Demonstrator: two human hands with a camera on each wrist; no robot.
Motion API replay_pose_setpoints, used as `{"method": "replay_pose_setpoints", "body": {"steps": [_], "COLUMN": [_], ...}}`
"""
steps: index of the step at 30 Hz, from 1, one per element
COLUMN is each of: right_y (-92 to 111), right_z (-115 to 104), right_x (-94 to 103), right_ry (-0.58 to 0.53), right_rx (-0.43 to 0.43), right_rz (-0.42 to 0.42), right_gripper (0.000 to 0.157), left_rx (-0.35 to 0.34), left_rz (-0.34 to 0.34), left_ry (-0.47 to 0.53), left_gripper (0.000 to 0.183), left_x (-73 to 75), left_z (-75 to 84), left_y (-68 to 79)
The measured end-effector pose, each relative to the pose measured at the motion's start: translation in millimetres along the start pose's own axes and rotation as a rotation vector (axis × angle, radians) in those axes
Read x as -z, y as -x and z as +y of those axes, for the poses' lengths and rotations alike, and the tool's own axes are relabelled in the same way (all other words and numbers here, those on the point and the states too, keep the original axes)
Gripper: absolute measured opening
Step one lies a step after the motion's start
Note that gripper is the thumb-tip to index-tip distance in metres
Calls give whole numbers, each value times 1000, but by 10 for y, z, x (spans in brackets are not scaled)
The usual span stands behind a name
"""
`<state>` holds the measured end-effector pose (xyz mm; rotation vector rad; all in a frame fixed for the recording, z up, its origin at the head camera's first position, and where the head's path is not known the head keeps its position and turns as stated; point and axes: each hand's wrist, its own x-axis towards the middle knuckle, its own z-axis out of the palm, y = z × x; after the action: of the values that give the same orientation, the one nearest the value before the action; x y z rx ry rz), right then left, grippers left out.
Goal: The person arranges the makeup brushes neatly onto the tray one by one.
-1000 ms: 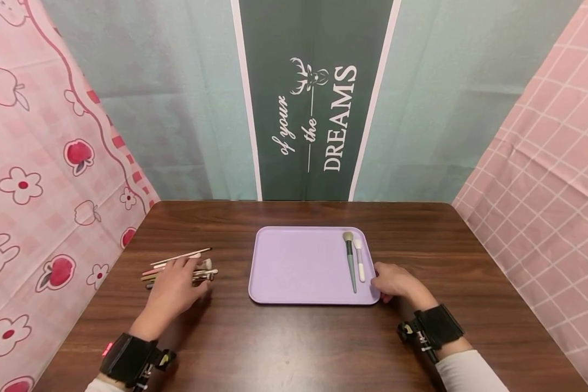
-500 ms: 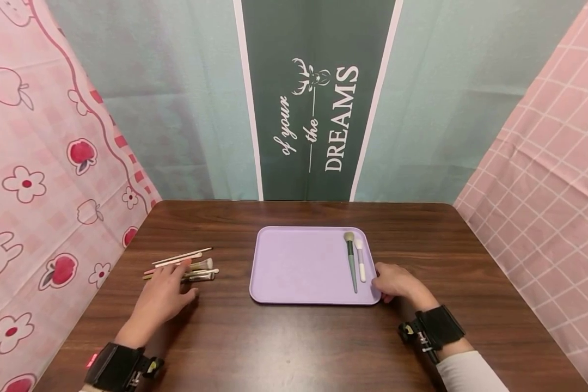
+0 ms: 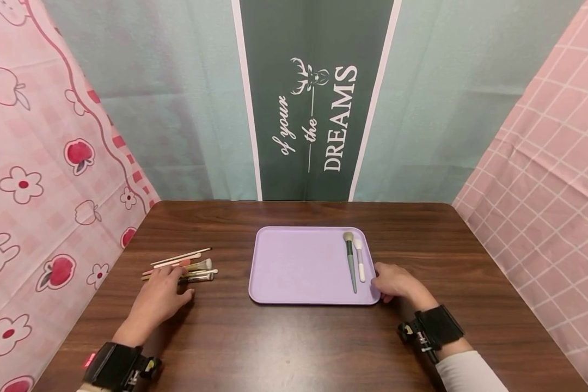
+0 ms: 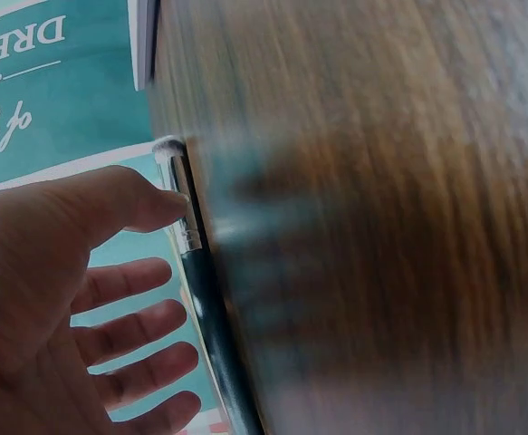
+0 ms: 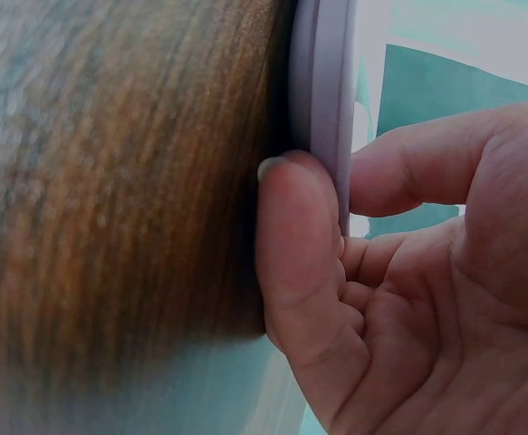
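A loose bunch of makeup brushes (image 3: 203, 264) lies on the left of the table. My left hand (image 3: 157, 298) is over their handle ends, fingers extended and slightly bent, nothing gripped. In the left wrist view a dark-handled makeup brush (image 4: 211, 308) lies beside the spread fingers, the thumb close to its metal ferrule; whether they touch I cannot tell. My right hand (image 3: 397, 281) pinches the right edge of the lilac tray (image 3: 299, 267), thumb on top and fingers curled beneath. Two brushes rest on the tray's right side: a green-handled brush (image 3: 351, 262) and a white-and-grey brush (image 3: 360, 264).
Everything stands on a dark wood table (image 3: 284, 348). A green curtain (image 3: 196, 120) with printed words hangs behind it. Pink patterned cloths flank both sides, a fruit-and-flower cloth (image 3: 44, 218) at left and a checked cloth (image 3: 544, 179) at right.
My left hand has drawn back toward the lower left, uncovering more of the brushes. The right hand, the tray and the two brushes on it stay where they were.
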<state>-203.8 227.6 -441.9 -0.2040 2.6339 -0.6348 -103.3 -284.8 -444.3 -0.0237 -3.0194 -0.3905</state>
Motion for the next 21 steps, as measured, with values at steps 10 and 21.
{"method": "replay_pose_setpoints", "body": {"steps": [10,21], "right_y": [-3,6], "right_z": [4,1], "right_x": [3,2], "right_ry": [1,-3], "right_rx": [3,3], "right_rz": [4,2], "right_gripper": [11,11], "left_rx": [-12,-135], "left_rz": [-16,109], "left_ry": [-14,-54], "left_gripper": [37,19], "left_x": [-9,-59], "left_z": [-31,-87], "left_y": [-54,-71]}}
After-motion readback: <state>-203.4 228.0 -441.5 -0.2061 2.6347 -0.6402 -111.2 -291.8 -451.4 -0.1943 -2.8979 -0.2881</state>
